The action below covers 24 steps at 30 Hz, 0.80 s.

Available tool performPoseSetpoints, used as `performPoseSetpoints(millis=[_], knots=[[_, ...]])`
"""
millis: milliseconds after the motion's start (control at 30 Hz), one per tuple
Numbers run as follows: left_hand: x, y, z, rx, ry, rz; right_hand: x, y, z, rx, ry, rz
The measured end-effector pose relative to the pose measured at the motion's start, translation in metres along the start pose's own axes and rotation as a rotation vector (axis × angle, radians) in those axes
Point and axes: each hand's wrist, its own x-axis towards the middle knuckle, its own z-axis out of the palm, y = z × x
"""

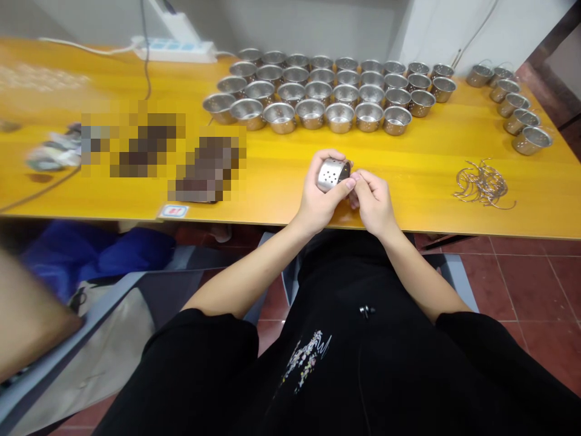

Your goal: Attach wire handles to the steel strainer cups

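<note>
My left hand (315,195) is wrapped round a small perforated metal cup (332,175), tipped on its side with its mouth facing right. At the cup's rim, my right hand (373,197) is closed in a pinch, its fingertips meeting my left thumb. Whatever those fingers pinch is hidden. Off to the right lies a tangled pile of curved wire handles (483,184). Behind my hands, similar perforated cups (340,118) stand upright in several rows. Along the right end of the table, a few cups (532,141) have thin wire handles fitted.
A yellow table (422,181) spans the view. A white power strip (177,49) with cables lies at the back left. Two pixelated dark items (206,169) rest left of my hands. A blurred arm (36,315) of another person shows at the left edge.
</note>
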Motion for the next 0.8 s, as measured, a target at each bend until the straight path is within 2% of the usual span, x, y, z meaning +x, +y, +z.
performPoseSetpoints(millis=[267,567,667,800], knots=[[0.001,0.002,0.002,0.089,0.034,-0.042,0.0,-0.001,0.001,-0.015,0.031,-0.03],[0.005,-0.011,-0.002,0.031,-0.045,0.189,0.001,0.005,0.0,0.011,0.021,-0.072],[0.007,-0.012,-0.002,-0.02,-0.095,0.212,0.001,0.009,0.0,0.041,0.028,-0.091],[0.007,-0.01,0.0,-0.079,-0.09,0.211,0.001,0.011,-0.001,0.053,0.031,-0.101]])
